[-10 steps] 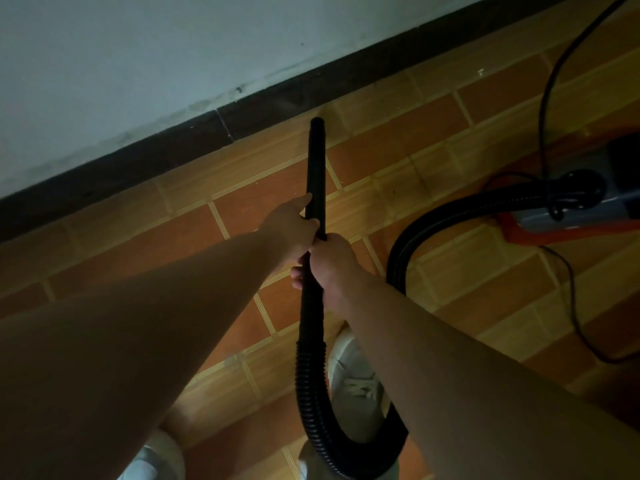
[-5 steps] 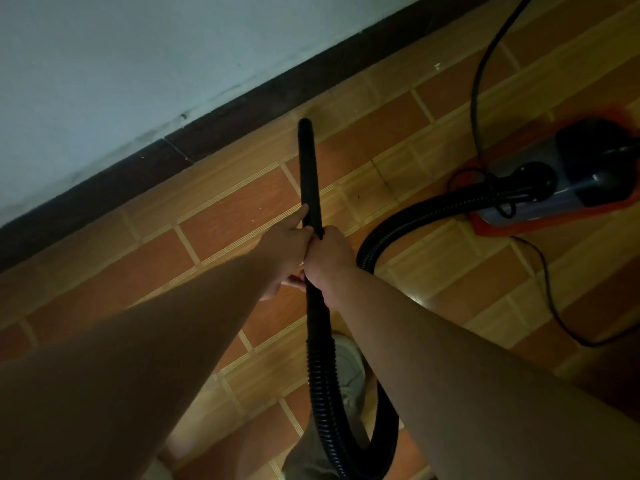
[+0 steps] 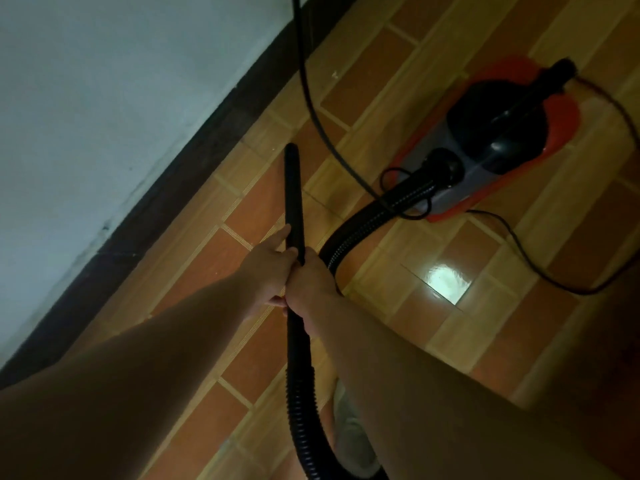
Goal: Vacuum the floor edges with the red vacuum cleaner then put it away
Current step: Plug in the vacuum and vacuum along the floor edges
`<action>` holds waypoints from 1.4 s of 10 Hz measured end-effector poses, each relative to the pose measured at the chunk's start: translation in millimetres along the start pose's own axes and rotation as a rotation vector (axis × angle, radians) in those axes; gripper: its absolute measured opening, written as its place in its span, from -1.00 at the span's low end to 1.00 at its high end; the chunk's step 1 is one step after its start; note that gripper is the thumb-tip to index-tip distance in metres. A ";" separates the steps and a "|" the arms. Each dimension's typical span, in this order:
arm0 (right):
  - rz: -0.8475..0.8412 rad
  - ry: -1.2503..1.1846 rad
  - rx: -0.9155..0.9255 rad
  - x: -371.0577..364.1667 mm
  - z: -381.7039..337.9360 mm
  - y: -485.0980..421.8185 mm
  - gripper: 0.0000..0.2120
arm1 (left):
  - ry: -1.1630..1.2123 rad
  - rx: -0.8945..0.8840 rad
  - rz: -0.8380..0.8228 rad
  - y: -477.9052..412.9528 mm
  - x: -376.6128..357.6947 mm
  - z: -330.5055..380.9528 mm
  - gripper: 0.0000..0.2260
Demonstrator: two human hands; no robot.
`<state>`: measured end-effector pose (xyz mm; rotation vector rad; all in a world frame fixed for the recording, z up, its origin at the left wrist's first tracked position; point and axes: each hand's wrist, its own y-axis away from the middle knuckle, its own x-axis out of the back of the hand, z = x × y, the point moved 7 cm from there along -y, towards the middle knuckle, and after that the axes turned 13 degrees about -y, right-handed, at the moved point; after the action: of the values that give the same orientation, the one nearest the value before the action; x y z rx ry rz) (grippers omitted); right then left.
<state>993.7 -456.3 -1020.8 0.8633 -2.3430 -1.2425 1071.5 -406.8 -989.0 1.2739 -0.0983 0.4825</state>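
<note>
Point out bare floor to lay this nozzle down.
Bare tiles lie between the baseboard and the nozzle, and around the glare patch right of the hose. Crowded near the red vacuum cleaner, where cord loops cross the hose.

A room in a home, seen down low where the floor meets the wall.

The floor is made of shiny orange and tan tiles laid like bricks, and a bright patch of light shines on one tile. A plain pale wall meets the floor, with a dark brown strip running along its bottom edge. A small red and grey vacuum cleaner with a black top sits on the tiles, the kind used for cleaning a house. Its bendy black hose and a thin black power cord lie across the floor. The long black plastic tube points at the wall's edge. A pale shoe stands on the tiles. The room is dim.
</note>
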 end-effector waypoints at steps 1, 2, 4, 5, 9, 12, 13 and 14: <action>-0.076 -0.025 -0.158 -0.7 -2.7 19.6 -0.70 | -0.045 0.025 0.020 7.5 3.4 7.1 -0.49; -0.143 -0.136 -0.242 2.6 -3.9 25.2 -0.70 | -0.040 0.028 0.035 10.0 4.7 14.8 -0.43; -0.242 -0.107 -0.236 17.0 -13.5 50.3 -0.76 | 0.008 0.085 -0.008 23.2 2.5 11.1 -0.64; -0.280 -0.024 -0.194 27.0 -8.0 79.8 -0.82 | 0.039 0.109 -0.039 51.5 2.4 1.3 -0.78; -0.161 0.368 0.081 75.3 -37.5 243.7 -0.84 | 0.152 0.039 -0.044 230.1 -9.6 -11.1 -0.66; 0.049 0.267 0.009 113.5 -95.6 353.9 -0.79 | -0.011 -0.227 -0.060 354.5 2.2 56.6 -0.63; 0.091 0.198 0.021 121.7 -120.8 393.1 -0.72 | -0.046 -0.278 -0.075 399.0 10.1 80.5 -0.56; 0.123 0.153 0.050 131.6 -152.4 432.4 -0.73 | -0.065 -0.357 -0.086 441.6 19.9 106.4 -0.46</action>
<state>828.1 -451.4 -573.5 0.7870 -2.2762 -1.0356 933.4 -408.6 -555.9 0.9394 -0.1756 0.3315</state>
